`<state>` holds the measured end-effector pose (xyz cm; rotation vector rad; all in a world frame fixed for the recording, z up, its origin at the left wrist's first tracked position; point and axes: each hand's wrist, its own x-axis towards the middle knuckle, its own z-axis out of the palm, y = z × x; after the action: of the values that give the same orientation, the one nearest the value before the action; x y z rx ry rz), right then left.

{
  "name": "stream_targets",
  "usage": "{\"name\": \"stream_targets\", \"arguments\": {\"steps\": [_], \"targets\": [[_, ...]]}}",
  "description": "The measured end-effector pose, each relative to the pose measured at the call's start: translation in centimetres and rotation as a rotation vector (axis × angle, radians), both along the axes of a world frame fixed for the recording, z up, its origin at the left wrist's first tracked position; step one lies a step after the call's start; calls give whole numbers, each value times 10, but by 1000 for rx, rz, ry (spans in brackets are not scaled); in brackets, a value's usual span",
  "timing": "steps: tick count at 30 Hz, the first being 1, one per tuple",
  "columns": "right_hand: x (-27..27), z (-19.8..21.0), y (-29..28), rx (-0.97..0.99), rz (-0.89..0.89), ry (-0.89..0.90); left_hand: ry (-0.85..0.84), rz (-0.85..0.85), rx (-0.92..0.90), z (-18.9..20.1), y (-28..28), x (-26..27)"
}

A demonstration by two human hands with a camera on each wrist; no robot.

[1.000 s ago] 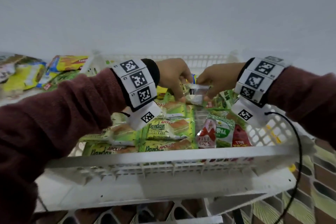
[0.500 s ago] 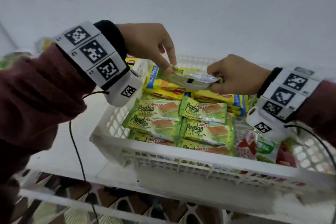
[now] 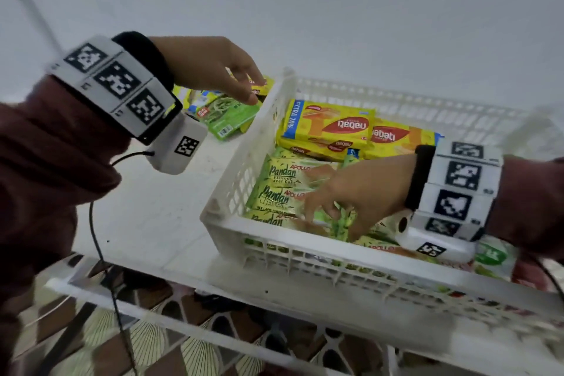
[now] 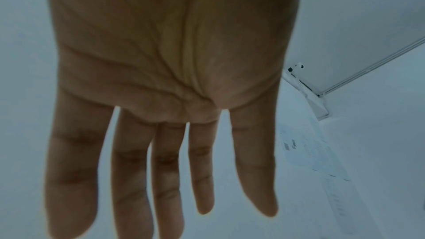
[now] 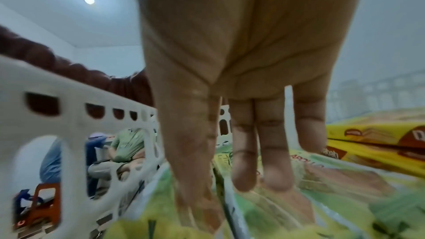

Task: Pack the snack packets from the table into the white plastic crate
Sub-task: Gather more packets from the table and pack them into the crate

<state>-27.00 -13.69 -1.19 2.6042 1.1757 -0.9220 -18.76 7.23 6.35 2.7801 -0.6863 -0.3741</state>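
The white plastic crate (image 3: pixel 305 241) stands on the white table (image 3: pixel 146 207), its slotted wall (image 5: pixel 69 115) close to my right wrist. Inside lie yellow Nabati packets (image 3: pixel 329 125) (image 5: pixel 379 143) at the back and green Pandan packets (image 3: pixel 283 180) in front. My right hand (image 3: pixel 332 217) (image 5: pixel 230 179) reaches down among the Pandan packets, with the thumb on one side of a green packet's edge (image 5: pixel 226 206) and the fingers on its other face. My left hand (image 3: pixel 244 85) (image 4: pixel 165 170) hovers empty with straight fingers. It is outside the crate, over a green packet (image 3: pixel 225 116) and a yellow packet (image 3: pixel 259 84) on the table.
More red and green packets (image 3: pixel 491 256) fill the crate's right end. A black cable (image 3: pixel 94 223) hangs from my left wrist over the table's front edge. Patterned floor (image 3: pixel 183 345) shows below. Through the crate wall, seated people (image 5: pixel 126 144) are visible. A white wall rises behind.
Both hands held one packet above the crate. My left hand has let go and swung left over the table's packets. My right hand has dropped into the crate among the Pandan packets.
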Motion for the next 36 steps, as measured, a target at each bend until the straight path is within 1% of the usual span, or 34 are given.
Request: {"name": "stream_targets", "arguments": {"steps": [1,3,6,8,11,13,16,18,20,22,24,28,30,33,35,36], "targets": [[3,0,-1,91,-31,27,-9,-9,-7,-1,-2,1],[3,-7,5,186,-15,-32,-34,-41,-32,-1,-9,4],[-3,-25,18,208,68,-167,-41,-123,-42,3,-34,1],[-4,-23,15,228,44,-178,-60,-197,-16,8,-57,-4],[-2,5,-13,137,-103,-120,-106,-301,61,12,-98,-13],[-3,24,-45,38,-247,-137,-67,-397,148,5,-128,-21],[-7,36,-96,-146,-463,-166,40,-549,294,-24,-173,-39],[-11,40,-123,-218,-577,-184,117,-662,367,-48,-198,-56],[-14,42,-142,-210,-677,-198,186,-771,454,-73,-215,-73],[-18,41,-155,-179,-739,-195,176,-851,565,-95,-224,-89],[-22,38,-160,-145,-788,-173,115,-879,620,-111,-227,-98],[-27,33,-164,-135,-805,-175,53,-893,581,-118,-223,-99],[-27,32,-166,-147,-802,-166,57,-912,599,-118,-222,-96],[-28,32,-166,-177,-784,-91,99,-909,649,-117,-221,-94],[-29,33,-166,-204,-781,-47,146,-887,615,-109,-222,-92],[-29,34,-165,-211,-788,-48,174,-855,558,-104,-225,-89]]}}
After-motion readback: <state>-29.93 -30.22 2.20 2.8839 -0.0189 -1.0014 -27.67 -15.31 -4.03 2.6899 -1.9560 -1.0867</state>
